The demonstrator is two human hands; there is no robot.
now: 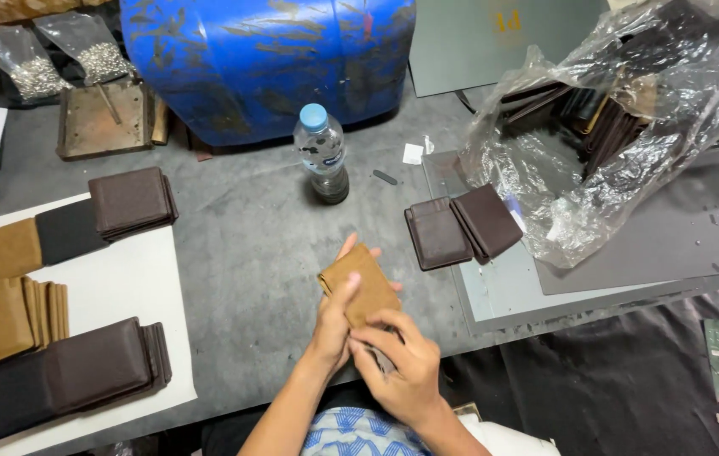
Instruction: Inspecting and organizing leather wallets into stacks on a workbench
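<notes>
My left grip (336,325) clamped on a tan wallet (359,285), my right grip (402,363) pinched at its lower end, above the desk's (250,245) near edge, water bottle (323,152) beyond, two brown wallets (461,228) right.

Both hands hold a tan wallet (359,285) over the grey table (250,245): the left hand (332,325) grips its side, the right hand (397,363) pinches its lower edge. A bottle (323,156) stands beyond, brown wallets (461,228) to the right.
</notes>
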